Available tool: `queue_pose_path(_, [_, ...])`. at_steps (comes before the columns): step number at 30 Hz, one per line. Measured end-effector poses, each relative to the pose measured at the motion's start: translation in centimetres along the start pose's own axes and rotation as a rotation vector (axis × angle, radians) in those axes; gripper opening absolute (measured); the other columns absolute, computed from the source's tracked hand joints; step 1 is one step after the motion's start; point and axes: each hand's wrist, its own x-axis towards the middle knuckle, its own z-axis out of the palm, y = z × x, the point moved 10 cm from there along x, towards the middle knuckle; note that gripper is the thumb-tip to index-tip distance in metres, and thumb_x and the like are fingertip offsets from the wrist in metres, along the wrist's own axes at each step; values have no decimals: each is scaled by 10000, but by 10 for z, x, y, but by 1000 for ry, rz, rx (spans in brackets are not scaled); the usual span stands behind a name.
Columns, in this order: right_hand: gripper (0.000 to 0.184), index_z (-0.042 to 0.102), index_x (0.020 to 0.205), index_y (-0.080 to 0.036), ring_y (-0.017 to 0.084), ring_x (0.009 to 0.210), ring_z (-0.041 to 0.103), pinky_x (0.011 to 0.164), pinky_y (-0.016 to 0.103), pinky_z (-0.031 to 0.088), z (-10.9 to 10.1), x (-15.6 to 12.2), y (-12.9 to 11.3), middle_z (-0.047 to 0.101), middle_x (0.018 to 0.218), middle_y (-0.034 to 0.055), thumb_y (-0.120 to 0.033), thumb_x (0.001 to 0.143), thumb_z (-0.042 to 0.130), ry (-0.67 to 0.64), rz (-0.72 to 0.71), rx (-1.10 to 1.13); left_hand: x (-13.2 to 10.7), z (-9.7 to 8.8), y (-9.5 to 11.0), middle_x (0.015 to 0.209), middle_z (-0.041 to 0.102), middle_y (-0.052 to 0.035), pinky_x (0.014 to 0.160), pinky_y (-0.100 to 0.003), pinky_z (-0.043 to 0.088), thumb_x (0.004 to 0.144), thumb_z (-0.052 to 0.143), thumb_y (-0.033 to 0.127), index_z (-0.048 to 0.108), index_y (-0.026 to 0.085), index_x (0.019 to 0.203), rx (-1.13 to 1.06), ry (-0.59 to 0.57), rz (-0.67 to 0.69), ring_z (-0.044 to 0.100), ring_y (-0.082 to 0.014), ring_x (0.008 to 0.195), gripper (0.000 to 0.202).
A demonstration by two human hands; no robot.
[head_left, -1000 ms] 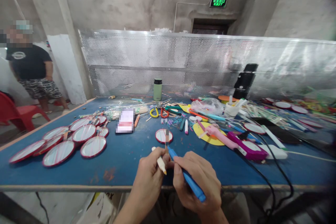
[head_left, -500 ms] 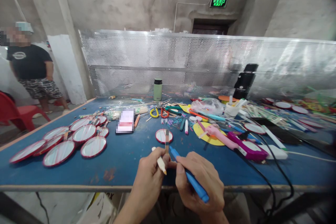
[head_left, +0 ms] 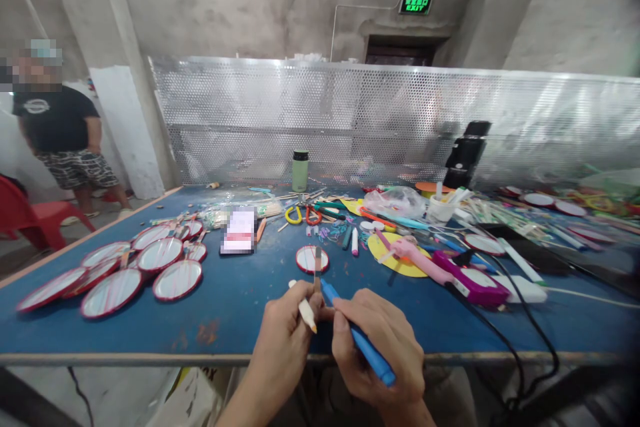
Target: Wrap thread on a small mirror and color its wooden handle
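My left hand [head_left: 287, 337] is closed near the front edge of the blue table [head_left: 225, 303], with a white pencil-like stick [head_left: 303, 307] held across its fingers. It also pinches the handle of a small round fan [head_left: 312, 259] with a red rim, which lies just beyond my fingers. My right hand [head_left: 377, 347] is wrapped round a blue pen-shaped tool [head_left: 357, 340] whose tip points at the fan's handle. The two hands touch at the fingertips.
Several red-rimmed round fans [head_left: 127, 270] lie at the left. Scissors [head_left: 303, 215], pens, a yellow disc [head_left: 395, 253], a pink-purple tool [head_left: 457, 277] with black cables and a green bottle [head_left: 300, 171] crowd the middle and right. A person [head_left: 55, 127] stands far left by a red chair [head_left: 25, 217].
My right hand and the blue tool shifted very slightly back and forth; the left hand and the fan stay in place.
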Motion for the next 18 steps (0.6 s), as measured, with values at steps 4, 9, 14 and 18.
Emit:
queue_pose_path(4, [172, 643, 929, -156, 175, 635, 688, 605, 301, 577, 0, 0, 0, 694, 700, 33, -49, 804, 594, 1, 8, -6, 0, -1, 0, 652, 555, 26, 598, -186, 393, 953, 470, 351, 557, 172, 708, -5, 5, 2, 499, -130, 644, 316])
queue_pose_path(9, [172, 647, 930, -158, 171, 641, 681, 605, 302, 572, -1, -1, 2, 689, 702, 36, -47, 813, 587, 16, 19, -2, 0, 0, 0, 655, 560, 25, 599, -183, 391, 955, 471, 340, 569, 167, 723, -17, -1, 1, 494, -125, 639, 306])
queue_pose_path(14, [164, 642, 933, -137, 167, 620, 670, 585, 298, 555, 2, 1, 1, 678, 688, 37, -40, 812, 587, -2, -2, 30, 0, 0, 0, 635, 537, 34, 583, -181, 373, 954, 477, 334, 539, 172, 696, -6, 3, -1, 472, -119, 626, 311])
queue_pose_path(18, [164, 644, 920, -131, 165, 622, 661, 590, 297, 549, -1, 1, 2, 682, 698, 41, -29, 804, 590, 16, 8, 11, 0, 0, -1, 648, 574, 28, 597, -184, 378, 964, 462, 335, 557, 170, 722, -6, -7, -8, 496, -122, 636, 308])
